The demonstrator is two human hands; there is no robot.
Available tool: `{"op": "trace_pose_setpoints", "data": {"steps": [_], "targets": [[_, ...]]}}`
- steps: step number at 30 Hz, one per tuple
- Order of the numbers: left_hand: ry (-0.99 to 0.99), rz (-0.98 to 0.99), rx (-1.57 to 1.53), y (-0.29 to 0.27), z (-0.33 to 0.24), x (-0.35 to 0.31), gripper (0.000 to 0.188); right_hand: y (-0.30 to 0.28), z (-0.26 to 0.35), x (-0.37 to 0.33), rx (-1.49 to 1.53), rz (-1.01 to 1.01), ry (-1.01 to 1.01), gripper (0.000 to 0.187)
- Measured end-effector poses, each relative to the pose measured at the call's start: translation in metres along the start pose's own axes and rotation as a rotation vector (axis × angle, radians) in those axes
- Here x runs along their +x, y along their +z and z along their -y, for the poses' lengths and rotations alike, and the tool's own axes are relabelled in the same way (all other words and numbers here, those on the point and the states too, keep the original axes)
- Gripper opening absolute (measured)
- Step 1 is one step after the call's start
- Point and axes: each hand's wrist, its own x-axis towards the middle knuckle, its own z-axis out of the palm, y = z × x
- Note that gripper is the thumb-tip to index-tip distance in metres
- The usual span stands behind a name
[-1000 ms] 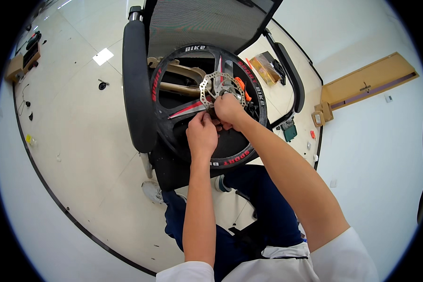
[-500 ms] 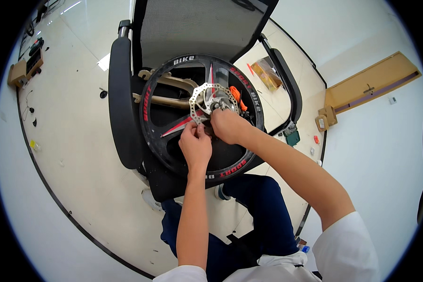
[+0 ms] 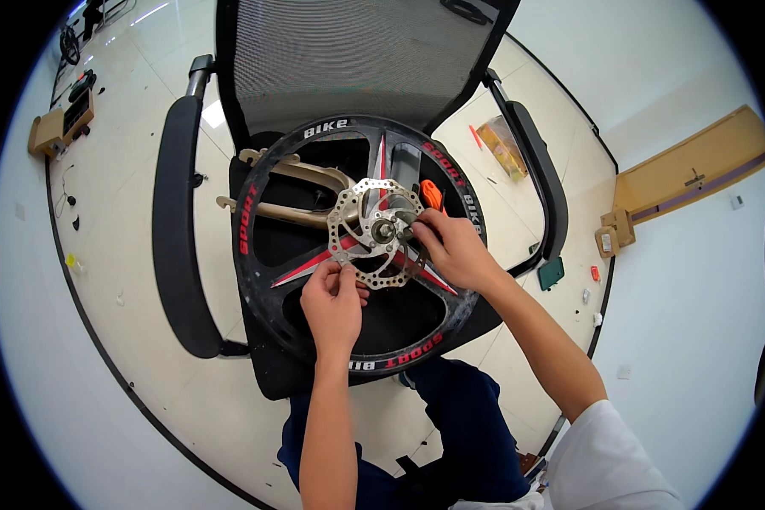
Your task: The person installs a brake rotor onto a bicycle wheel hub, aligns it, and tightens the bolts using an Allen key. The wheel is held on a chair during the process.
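Black moulded bicycle wheel with red spokes [image 3: 268,280]: flat on seat of black mesh-backed office chair [image 3: 348,59], disc side up; more centred in view than a second ago, hub area now unobstructed.

Silver perforated brake disc [image 3: 361,246]: at wheel centre, bolted around hub axle [image 3: 385,229]; a second ago largely covered by both hands, now mostly exposed.

Left hand [image 3: 333,302]: shifted nearer, off the hub; fingertips pinched on near-left rim of disc, grip closed on disc edge.

Right hand [image 3: 455,251]: moved right of hub; thumb and forefinger closed at right side of axle, whether on a small part or the axle itself too small to tell.

Orange-handled tool [image 3: 432,194]: lying on wheel just far of right hand, untouched.

Tan metal frame piece [image 3: 302,174]: under wheel, far-left.

Reading of change: hands now split, one steadying the disc, one working at the hub; disc apparently not yet freed.

Floor [image 3: 110,280]: pale tile, small oddments scattered right.
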Motion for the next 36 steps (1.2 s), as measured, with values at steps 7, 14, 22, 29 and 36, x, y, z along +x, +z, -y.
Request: {"op": "trace_pose_setpoints", "data": {"steps": [7,14,22,29,36], "targets": [[0.032,-0.043,0.007,0.005,0.003,0.006,0.013,0.006,-0.016,0.026,-0.228,0.087,-0.174,0.018],[0.043,-0.064,-0.018,0.011,-0.002,0.006,0.015,0.0,-0.024,0.026,-0.155,0.133,-0.215,0.016],[0.044,-0.034,-0.027,0.007,-0.001,0.006,0.015,-0.004,-0.02,0.034,-0.396,0.23,-0.326,0.015],[0.027,0.013,0.005,0.007,0.001,0.002,0.016,-0.02,-0.035,0.056,-0.534,0.474,-0.488,0.027],[0.054,0.036,0.103,0.01,0.003,-0.004,0.019,-0.024,-0.049,0.068,-0.485,0.471,-0.69,0.022]]}}
